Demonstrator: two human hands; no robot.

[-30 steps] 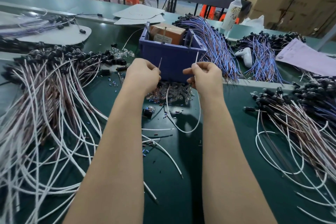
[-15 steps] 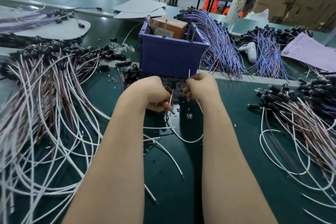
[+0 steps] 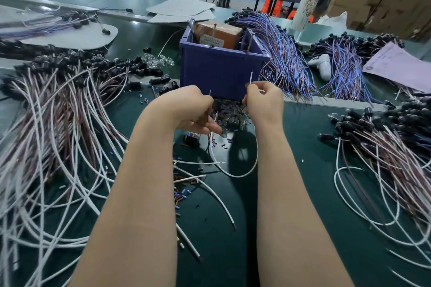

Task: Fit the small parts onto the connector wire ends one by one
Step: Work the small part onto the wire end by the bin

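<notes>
Head view, as I log it:

- Left hand (image 3: 184, 109): fingers curled, pinching one end of a white wire (image 3: 235, 176). A thin tip shows above the knuckles.
- Right hand (image 3: 263, 102): pinches the wire's other end, which stands upright above the fingers.
- The hands are near each other but apart, and the wire hangs between them in a loop over the green table (image 3: 303, 193).
- Small parts (image 3: 229, 115): a clear heap on the table between the hands, against the blue bin (image 3: 221, 70). I cannot tell whether either hand holds one.
- Cardboard box (image 3: 219, 34): inside the bin.
- White-and-brown wire bundles: left (image 3: 58, 123) and right (image 3: 396, 147).
- Blue wire bundles (image 3: 284, 58): behind the bin, to the right.
</notes>
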